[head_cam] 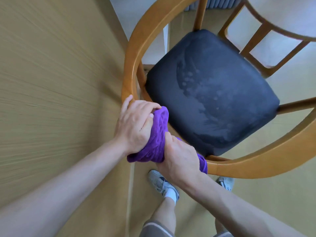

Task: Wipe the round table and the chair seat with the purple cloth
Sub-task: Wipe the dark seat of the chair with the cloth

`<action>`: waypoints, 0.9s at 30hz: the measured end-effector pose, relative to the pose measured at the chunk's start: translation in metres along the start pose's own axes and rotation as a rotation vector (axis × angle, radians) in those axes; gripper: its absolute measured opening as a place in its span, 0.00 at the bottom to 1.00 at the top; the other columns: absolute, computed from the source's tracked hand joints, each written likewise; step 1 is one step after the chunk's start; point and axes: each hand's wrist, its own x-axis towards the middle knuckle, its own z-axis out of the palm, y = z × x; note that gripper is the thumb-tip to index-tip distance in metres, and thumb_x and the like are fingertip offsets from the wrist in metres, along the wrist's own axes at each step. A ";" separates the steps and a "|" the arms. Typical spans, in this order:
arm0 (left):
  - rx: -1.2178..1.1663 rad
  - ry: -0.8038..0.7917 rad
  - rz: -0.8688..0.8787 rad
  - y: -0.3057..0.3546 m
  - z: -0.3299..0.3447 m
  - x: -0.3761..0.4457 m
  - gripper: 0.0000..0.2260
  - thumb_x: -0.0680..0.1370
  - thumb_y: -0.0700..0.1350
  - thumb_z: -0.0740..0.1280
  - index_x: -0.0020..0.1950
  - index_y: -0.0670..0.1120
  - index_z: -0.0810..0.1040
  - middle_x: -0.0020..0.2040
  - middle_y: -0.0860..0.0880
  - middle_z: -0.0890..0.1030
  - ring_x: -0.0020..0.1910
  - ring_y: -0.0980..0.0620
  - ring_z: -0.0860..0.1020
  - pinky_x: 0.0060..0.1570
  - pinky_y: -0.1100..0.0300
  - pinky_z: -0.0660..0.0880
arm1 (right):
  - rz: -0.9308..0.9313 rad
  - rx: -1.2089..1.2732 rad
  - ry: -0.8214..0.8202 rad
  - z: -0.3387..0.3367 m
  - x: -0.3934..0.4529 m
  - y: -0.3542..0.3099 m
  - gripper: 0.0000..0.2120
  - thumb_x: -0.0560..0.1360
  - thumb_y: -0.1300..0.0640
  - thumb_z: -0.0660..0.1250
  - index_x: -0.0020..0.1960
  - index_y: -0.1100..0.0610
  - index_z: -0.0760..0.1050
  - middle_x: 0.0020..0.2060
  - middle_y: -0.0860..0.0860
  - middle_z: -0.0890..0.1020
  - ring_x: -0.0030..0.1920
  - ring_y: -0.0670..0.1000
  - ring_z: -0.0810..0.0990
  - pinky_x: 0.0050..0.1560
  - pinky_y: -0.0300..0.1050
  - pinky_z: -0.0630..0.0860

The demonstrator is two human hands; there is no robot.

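The purple cloth [158, 139] is bunched into a thick roll, held over the curved wooden arm of the chair [130, 53] near its front left. My left hand [135, 124] grips the cloth's upper end and my right hand [179, 159] grips its lower end. The chair's dark seat [212, 93] lies to the right of my hands and shows pale wet streaks and droplets. The round table [51, 82], tan with a wood grain, fills the left of the view.
A second wooden chair frame [266, 29] stands at the top right on the pale floor [273, 194]. My feet in grey sneakers [162, 183] stand below the chair's front rail.
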 end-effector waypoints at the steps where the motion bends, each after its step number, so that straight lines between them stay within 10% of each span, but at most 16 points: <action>1: -0.038 0.001 -0.007 0.001 -0.001 -0.001 0.18 0.79 0.43 0.54 0.62 0.48 0.80 0.59 0.53 0.82 0.64 0.51 0.75 0.79 0.46 0.51 | 0.010 0.024 -0.008 -0.003 0.002 -0.001 0.11 0.73 0.49 0.64 0.52 0.51 0.67 0.43 0.46 0.78 0.41 0.55 0.77 0.37 0.49 0.70; 11: -0.306 -0.166 -0.046 0.002 -0.028 0.001 0.24 0.75 0.57 0.64 0.68 0.48 0.75 0.63 0.55 0.78 0.68 0.55 0.71 0.80 0.55 0.44 | -0.035 0.095 -0.001 -0.008 0.001 0.002 0.13 0.73 0.44 0.64 0.54 0.47 0.68 0.43 0.46 0.81 0.41 0.54 0.80 0.38 0.49 0.75; 15: -0.198 -0.017 0.005 -0.006 -0.016 -0.013 0.16 0.76 0.47 0.68 0.62 0.44 0.78 0.63 0.50 0.78 0.66 0.50 0.73 0.78 0.48 0.57 | -0.025 0.036 0.096 0.001 -0.002 0.002 0.13 0.72 0.42 0.67 0.48 0.50 0.69 0.37 0.46 0.80 0.35 0.53 0.79 0.33 0.45 0.63; 20: -0.143 0.247 -0.148 -0.029 -0.013 -0.010 0.09 0.78 0.46 0.69 0.53 0.42 0.84 0.66 0.45 0.76 0.66 0.52 0.69 0.68 0.71 0.61 | 0.065 0.071 0.207 0.005 -0.008 -0.002 0.20 0.69 0.47 0.73 0.43 0.50 0.61 0.32 0.44 0.73 0.30 0.51 0.68 0.32 0.43 0.61; 24: -0.124 0.293 -0.254 -0.043 -0.018 0.022 0.06 0.79 0.43 0.73 0.53 0.42 0.85 0.67 0.43 0.74 0.67 0.44 0.71 0.69 0.56 0.67 | 0.013 0.112 0.154 -0.002 0.009 -0.021 0.21 0.68 0.50 0.71 0.46 0.49 0.57 0.36 0.44 0.70 0.33 0.51 0.68 0.31 0.43 0.59; 27: -0.107 0.361 -0.433 -0.050 -0.027 0.040 0.13 0.76 0.48 0.77 0.57 0.45 0.84 0.67 0.45 0.71 0.68 0.47 0.69 0.67 0.63 0.64 | -0.036 0.164 0.041 -0.009 0.039 -0.039 0.20 0.72 0.49 0.67 0.46 0.50 0.54 0.36 0.44 0.66 0.35 0.51 0.67 0.28 0.43 0.55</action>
